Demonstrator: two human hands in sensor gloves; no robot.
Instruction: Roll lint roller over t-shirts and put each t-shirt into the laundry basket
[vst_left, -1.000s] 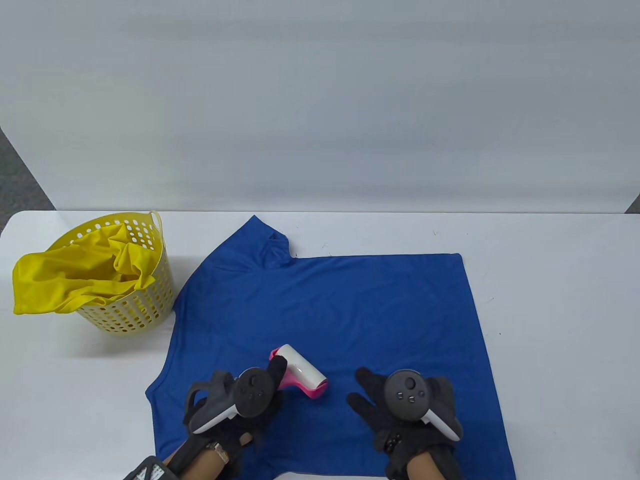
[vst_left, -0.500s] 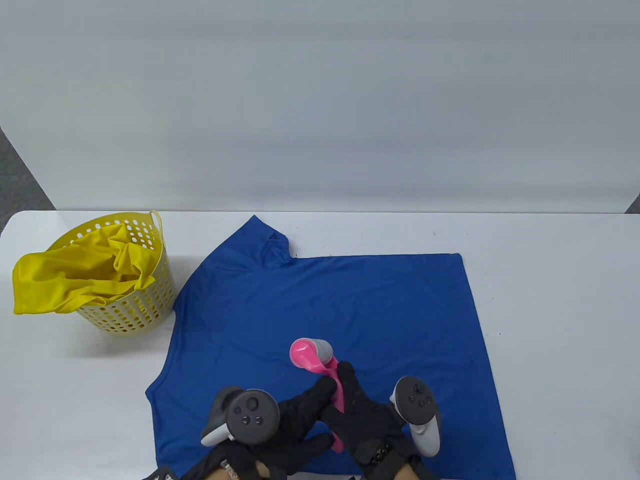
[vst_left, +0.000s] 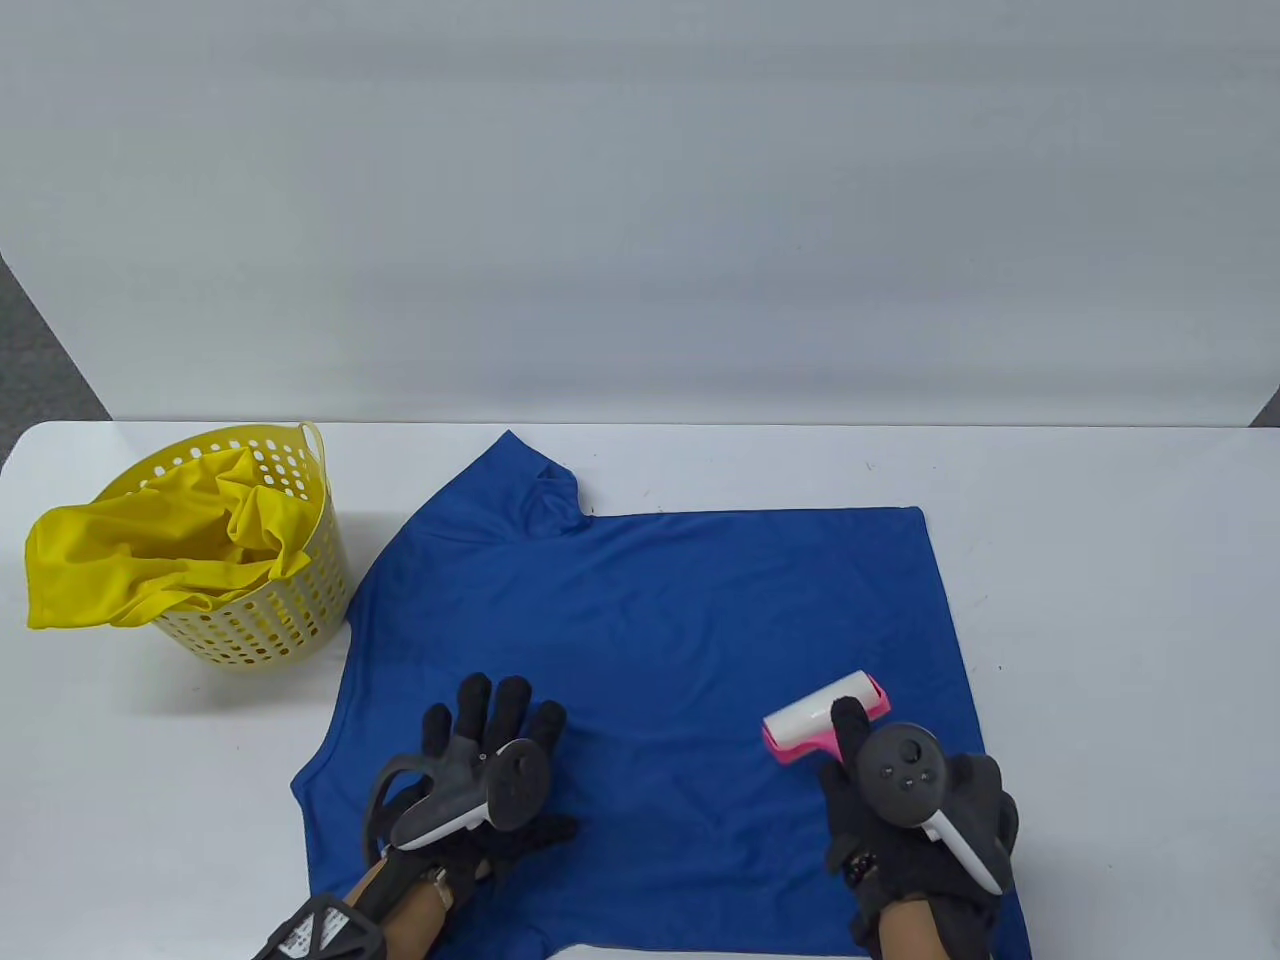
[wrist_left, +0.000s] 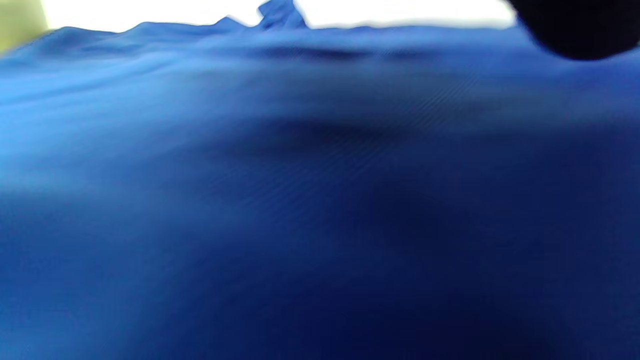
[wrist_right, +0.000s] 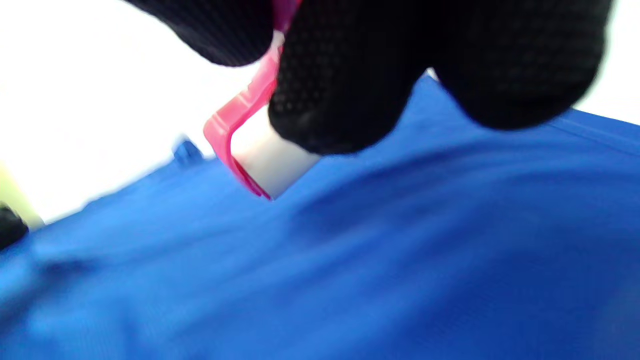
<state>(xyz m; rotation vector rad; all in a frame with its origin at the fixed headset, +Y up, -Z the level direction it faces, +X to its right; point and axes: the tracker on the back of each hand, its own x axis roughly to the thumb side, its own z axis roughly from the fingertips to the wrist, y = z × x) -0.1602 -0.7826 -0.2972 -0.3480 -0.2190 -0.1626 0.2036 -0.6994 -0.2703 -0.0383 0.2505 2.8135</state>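
Roller (vst_left: 826, 722) on shirt (vst_left: 650, 620), gripped in my right hand (vst_left: 905, 800); left hand (vst_left: 480, 775) spread flat, well apart.

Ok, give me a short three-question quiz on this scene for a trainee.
1. True or false: the right hand holds the lint roller on the blue t-shirt.
2. Multiple choice: the left hand A) grips the basket, B) rests flat on the blue t-shirt, C) lifts a sleeve.
3. Fill in: the yellow t-shirt hangs over the rim of the laundry ___.

Key: 1 true; 2 B; 3 basket.
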